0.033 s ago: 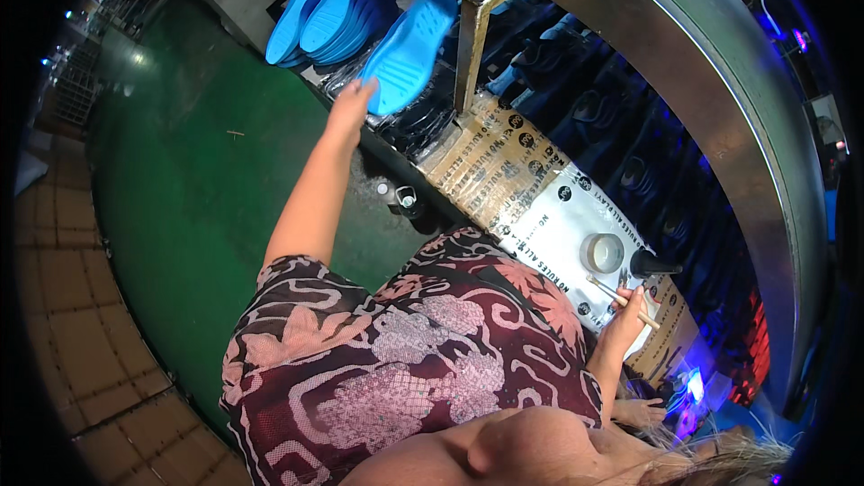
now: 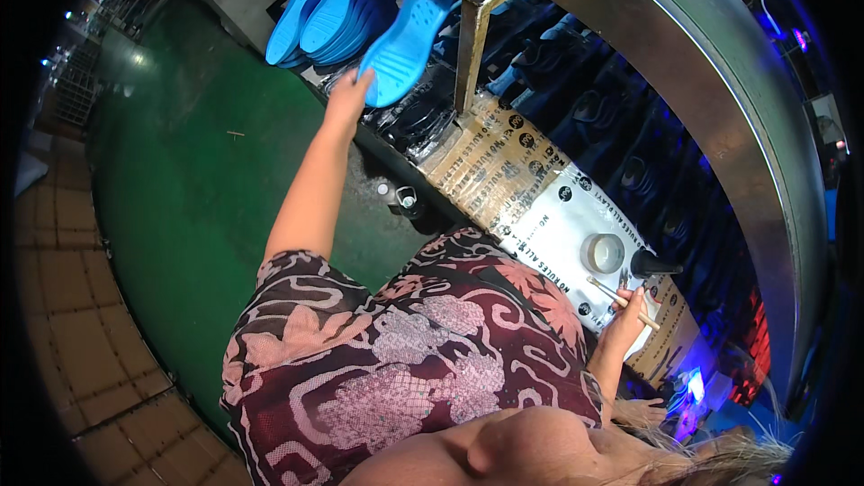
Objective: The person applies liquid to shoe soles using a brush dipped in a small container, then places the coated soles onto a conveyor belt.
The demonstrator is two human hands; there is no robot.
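Note:
Out at the far left, my left hand [image 2: 349, 94] grips the lower end of a bright blue shoe sole [image 2: 405, 49], tilted up with grooves and small holes showing. Behind it, stacks of similar blue soles [image 2: 349, 9] lean together. My right hand [image 2: 623, 319] holds a thin brush [image 2: 646, 319] with a pale wooden handle, close to the bench edge. A small round translucent cup [image 2: 604, 253] stands just beyond it on white printed sheeting [image 2: 558, 234]. Beside the cup lies a black cone-shaped piece [image 2: 655, 265].
A metal bracket [image 2: 472, 45] rises from the bench near the sole. Along the far side, dark shoe parts [image 2: 594, 108] lie under a curved metal housing [image 2: 720, 72]. Bottles [image 2: 407, 201] stand on the green floor [image 2: 198, 171]. Another person's hand [image 2: 639, 411] shows at lower right.
My left hand has shifted slightly up and left, carrying the blue sole with it. My right hand and the brush have hardly moved.

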